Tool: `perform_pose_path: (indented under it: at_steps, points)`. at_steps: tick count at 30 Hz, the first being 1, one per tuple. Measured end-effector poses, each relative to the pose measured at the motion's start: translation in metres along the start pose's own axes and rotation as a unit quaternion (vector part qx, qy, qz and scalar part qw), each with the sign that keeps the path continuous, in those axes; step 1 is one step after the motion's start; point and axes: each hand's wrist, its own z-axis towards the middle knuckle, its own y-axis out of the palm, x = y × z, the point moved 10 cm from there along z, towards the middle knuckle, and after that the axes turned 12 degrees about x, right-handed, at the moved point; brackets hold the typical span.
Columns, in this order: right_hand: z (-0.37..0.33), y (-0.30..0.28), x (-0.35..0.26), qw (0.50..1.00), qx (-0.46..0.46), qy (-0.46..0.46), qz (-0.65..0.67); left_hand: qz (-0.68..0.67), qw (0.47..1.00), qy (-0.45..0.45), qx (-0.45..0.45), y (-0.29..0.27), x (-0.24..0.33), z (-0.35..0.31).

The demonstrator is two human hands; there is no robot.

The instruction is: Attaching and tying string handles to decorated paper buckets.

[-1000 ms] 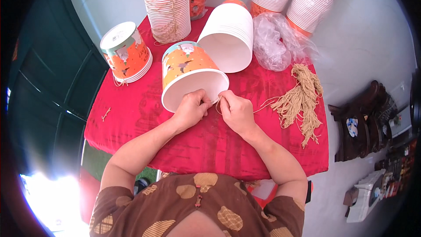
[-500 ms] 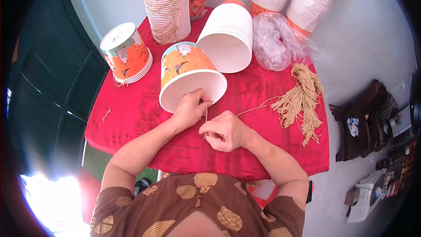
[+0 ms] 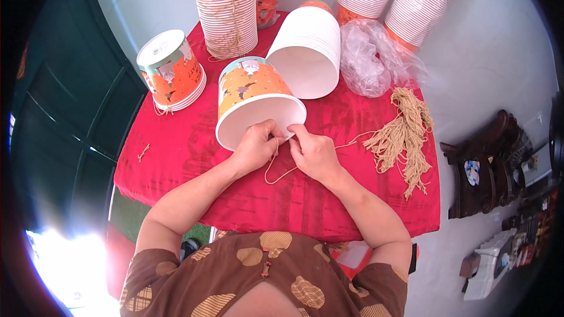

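Observation:
An orange paper bucket with a white inside lies tipped on the table, its mouth facing me. My left hand reaches to the near right part of its rim, thumb and fingers pinched on a thin tan string. Close against it, my right hand pinches the string at the same rim spot. A slack loop of string hangs below both hands. From my right hand another stretch runs to a bundle of tan strings on the right. The fingertips partly hide the spot where string and rim meet.
Behind stand a string-wrapped bucket stack, a tipped white stack and crumpled clear plastic. A short upside-down stack is at the left. A string scrap lies on the red tablecloth.
My right hand has moved up and forward to the bucket's rim, beside my left hand. The string between them, formerly pulled down, now droops in a loop. My left hand stays put.

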Motion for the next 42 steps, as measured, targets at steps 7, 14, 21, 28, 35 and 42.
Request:
perform_pose_path:
  at_steps: [7, 14, 21, 28, 35, 42]
  points:
    - [-0.001, 0.007, 0.003, 0.999, -0.004, -0.027, 0.030, -0.010, 1.000, -0.020, -0.013, 0.003, -0.003, 0.002]
    - [0.000, 0.008, 0.010, 0.997, 0.006, 0.006, 0.074, -0.001, 1.000, -0.018, -0.016, 0.004, 0.002, 0.002]
    - [-0.006, 0.018, 0.021, 0.991, -0.039, 0.049, 0.116, -0.108, 0.988, -0.094, -0.057, 0.009, -0.009, 0.003]
    - [-0.008, 0.020, 0.015, 0.985, -0.056, 0.054, 0.152, -0.133, 0.981, -0.124, -0.069, 0.009, -0.010, 0.003]
    - [-0.002, 0.011, 0.003, 0.987, -0.048, 0.000, 0.151, -0.103, 0.985, -0.124, -0.063, 0.008, -0.012, 0.002]
    - [0.006, -0.009, 0.005, 0.997, 0.061, 0.002, 0.052, -0.033, 0.999, -0.024, -0.036, 0.008, -0.011, 0.003]
